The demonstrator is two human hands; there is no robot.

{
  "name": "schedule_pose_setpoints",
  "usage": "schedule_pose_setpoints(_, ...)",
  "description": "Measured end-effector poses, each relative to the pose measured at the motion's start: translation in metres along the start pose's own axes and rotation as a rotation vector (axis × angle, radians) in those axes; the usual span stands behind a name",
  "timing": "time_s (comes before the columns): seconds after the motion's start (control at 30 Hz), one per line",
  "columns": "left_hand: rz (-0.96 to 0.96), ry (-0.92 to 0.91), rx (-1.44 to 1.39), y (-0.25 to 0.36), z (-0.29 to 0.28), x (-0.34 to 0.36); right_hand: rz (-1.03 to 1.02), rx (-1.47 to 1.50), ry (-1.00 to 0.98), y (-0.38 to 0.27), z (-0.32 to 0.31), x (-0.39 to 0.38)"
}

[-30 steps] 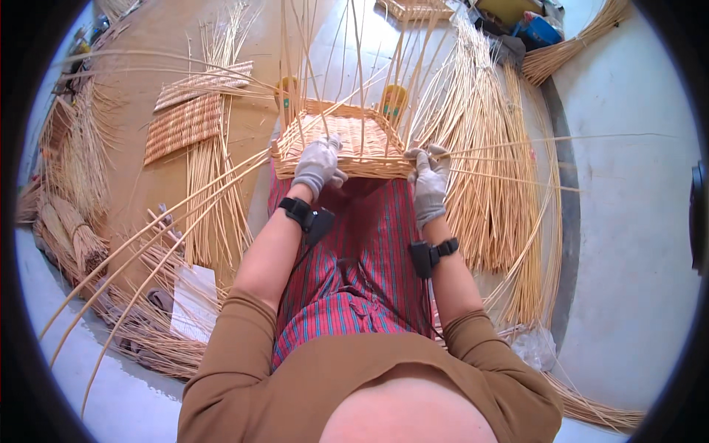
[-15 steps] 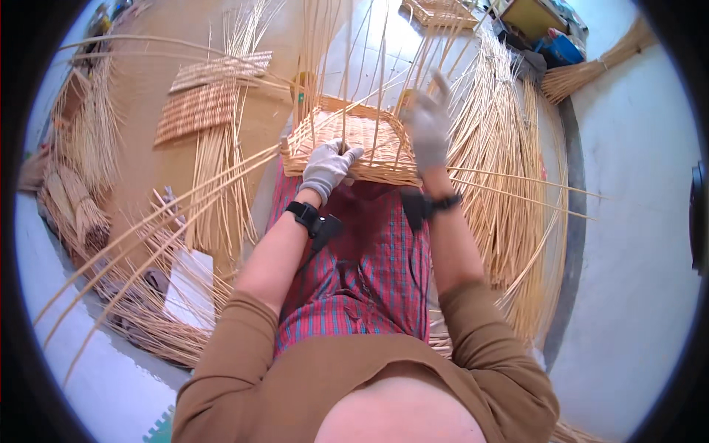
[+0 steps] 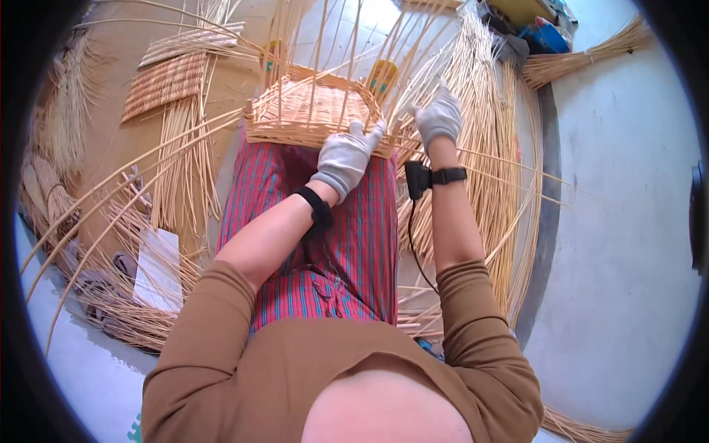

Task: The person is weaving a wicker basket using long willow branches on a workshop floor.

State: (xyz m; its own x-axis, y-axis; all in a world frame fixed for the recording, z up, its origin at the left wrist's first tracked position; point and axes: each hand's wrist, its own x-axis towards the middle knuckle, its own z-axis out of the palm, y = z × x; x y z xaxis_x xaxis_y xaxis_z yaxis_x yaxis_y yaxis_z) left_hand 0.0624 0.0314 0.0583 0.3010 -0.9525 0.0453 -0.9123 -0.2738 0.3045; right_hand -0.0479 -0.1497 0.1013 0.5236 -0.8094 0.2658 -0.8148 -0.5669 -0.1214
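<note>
A half-woven wicker basket (image 3: 310, 133) rests on my knees, its base tilted toward me, with tall upright stakes (image 3: 314, 85) rising from its sides. My left hand (image 3: 346, 156), in a pale glove, grips the front wall near its right corner, thumb and finger pointing up at the weave. To the right of the basket, apart from its wall, my right hand (image 3: 439, 119) is raised among thin rods. Its thumb and fingers are curled, one finger pointing up; what they hold is too fine to make out. Long loose rods (image 3: 133, 171) stick out from the basket's left side.
A big bundle of pale rods (image 3: 487, 170) lies at the right, with another sheaf (image 3: 591, 53) by the wall. On the left are a flat woven panel (image 3: 166, 83), a white board (image 3: 158, 272) and heaped rods. Yellow cylinders (image 3: 382, 76) stand behind the basket.
The basket has shifted left in view. My left hand has slid along its front wall to the right corner. My right hand, blurred before, is now slower and a little farther from the basket.
</note>
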Motion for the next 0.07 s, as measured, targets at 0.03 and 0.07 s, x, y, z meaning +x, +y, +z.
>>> schedule_pose_setpoints(0.03,0.042,-0.011,0.003,-0.0072,-0.0016,0.0046,0.019,-0.017,-0.053,-0.0025,-0.0021,0.0077)
schedule_pose_setpoints(0.07,0.077,-0.02,0.004,-0.01,-0.0005,0.0027,0.037,-0.025,-0.102,0.0001,-0.0057,0.0052)
